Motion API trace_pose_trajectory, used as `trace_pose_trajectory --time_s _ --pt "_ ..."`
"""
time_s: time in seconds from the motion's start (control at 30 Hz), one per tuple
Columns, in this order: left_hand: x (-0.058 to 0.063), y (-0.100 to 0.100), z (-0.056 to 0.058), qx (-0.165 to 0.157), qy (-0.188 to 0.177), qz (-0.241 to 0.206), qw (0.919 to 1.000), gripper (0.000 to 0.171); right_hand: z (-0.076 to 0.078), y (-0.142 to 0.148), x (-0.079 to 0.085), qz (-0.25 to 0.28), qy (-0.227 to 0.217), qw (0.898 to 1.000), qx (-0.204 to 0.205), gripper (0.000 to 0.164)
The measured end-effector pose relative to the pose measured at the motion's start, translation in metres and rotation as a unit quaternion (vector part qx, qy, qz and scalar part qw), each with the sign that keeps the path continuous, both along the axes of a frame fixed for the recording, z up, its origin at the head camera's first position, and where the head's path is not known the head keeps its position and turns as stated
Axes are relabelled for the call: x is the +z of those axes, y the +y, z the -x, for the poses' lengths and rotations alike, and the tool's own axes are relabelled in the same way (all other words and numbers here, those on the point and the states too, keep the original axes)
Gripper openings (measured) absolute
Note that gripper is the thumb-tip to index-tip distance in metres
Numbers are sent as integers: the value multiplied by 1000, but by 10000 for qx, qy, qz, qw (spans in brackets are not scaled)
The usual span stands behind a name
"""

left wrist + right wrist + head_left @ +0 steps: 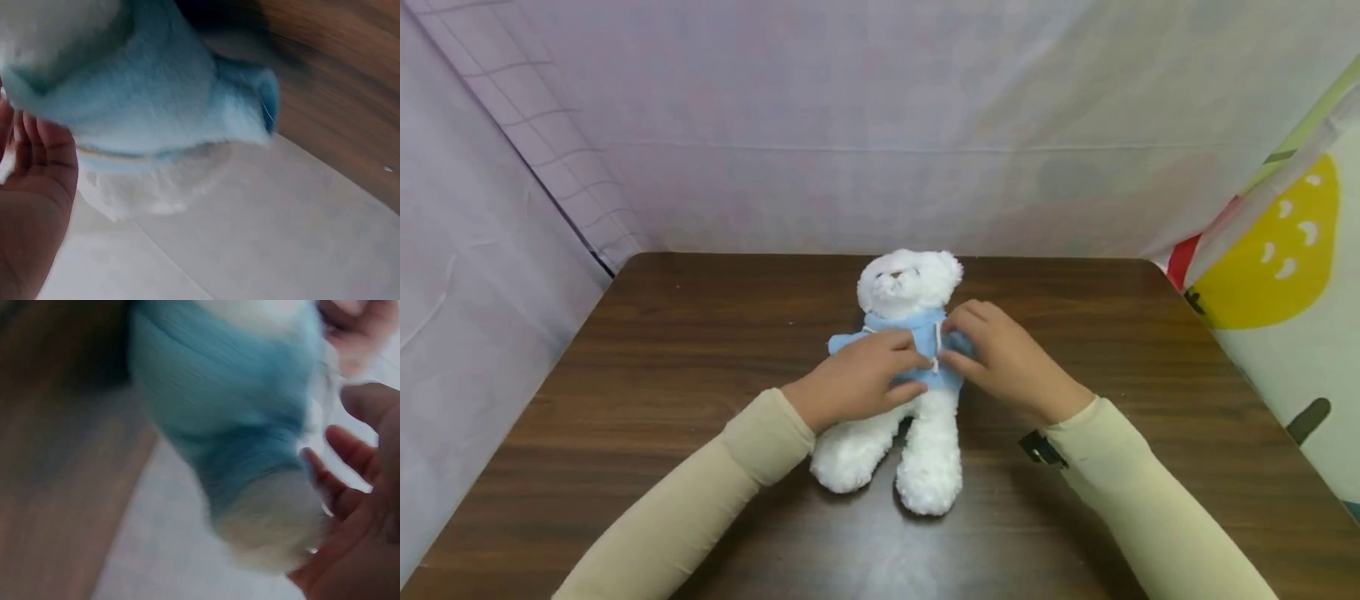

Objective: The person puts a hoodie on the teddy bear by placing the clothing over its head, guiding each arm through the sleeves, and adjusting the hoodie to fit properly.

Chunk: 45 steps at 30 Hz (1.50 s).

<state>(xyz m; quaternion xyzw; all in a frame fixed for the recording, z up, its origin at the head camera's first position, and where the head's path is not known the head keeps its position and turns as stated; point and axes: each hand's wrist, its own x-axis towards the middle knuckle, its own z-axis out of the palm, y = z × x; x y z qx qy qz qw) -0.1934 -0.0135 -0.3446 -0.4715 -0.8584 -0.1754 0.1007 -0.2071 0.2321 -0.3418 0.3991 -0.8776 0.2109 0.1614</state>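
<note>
A white plush teddy bear [928, 454] in a light blue hooded top [951, 379] lies on the table, head toward the far edge and legs toward me. White drawstrings [937, 340] hang down the front of the top. My left hand [865, 375] rests over the bear's belly, fingers extended and thumb apart. At the opposite side, my right hand [1007, 358] is beside the chest and sleeve, its thumb and fingers spread near a drawstring. In the right wrist view, the blue top [219, 394] is blurred; any fingertip contact is unclear.
The brown wooden table [700, 333] has rounded far corners. Behind it hangs a pale sheet [880, 125]. To the right is white cloth with a yellow printed shape [1277, 258]. A small dark item [1042, 450] is at my right cuff.
</note>
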Motion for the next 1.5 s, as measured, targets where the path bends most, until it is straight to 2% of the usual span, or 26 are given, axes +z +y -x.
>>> trace_pose_trajectory --time_s 0.07,0.13,0.2,0.27,0.33,0.4,0.5,0.6,0.77,0.97,1.03,1.17,1.27,1.4,1.5 --pt "1 -9 2 327 -28 -414 9986 18 0 -3 -9 -277 18 9996 -56 26" --pt "2 -18 6 834 -122 -753 9936 14 1 -2 -16 -420 -3 9990 -147 29" --pt "4 -26 10 1246 -258 -905 9877 18 0 2 -20 -477 -42 9986 -209 31" --pt "6 -29 15 1414 -543 -877 9846 27 0 6 -21 -514 -100 9984 -228 37" --pt "6 -28 21 1413 -821 -699 9841 37 0 7 -22 -643 -115 9976 -217 47" --pt "5 -23 28 1375 -1006 -503 9841 40 0 7 -22 -769 -107 9968 -196 57" --pt "0 -13 35 1490 -1062 -276 9827 34 -1 6 -21 -893 -147 9956 -234 62" --pt "-6 -6 38 1622 -989 -186 9816 23 -2 4 -20 -855 -348 9951 -342 56" --pt "-14 -5 35 1598 -1006 -361 9814 21 -4 -5 -20 -398 -641 9945 -720 39" --pt "-20 -30 29 1719 -1065 -687 9769 27 0 -25 -27 -393 -615 9923 -999 50" --pt "-19 -39 26 1641 -977 -678 9792 26 -1 -27 -28 -456 -604 9914 -1066 52" --pt "-16 -52 16 1275 -744 -454 9880 25 -2 -27 -28 -601 -645 9898 -1116 53" --pt "-20 -55 12 1126 -737 -288 9905 28 -3 -26 -28 -692 -678 9887 -1141 54" --pt "-25 -52 9 1443 -1114 -121 9832 37 -3 -28 -27 -823 -707 9871 -1178 55" --pt "-24 -45 10 1703 -1300 -89 9768 43 -2 -30 -26 -887 -727 9863 -1187 54"
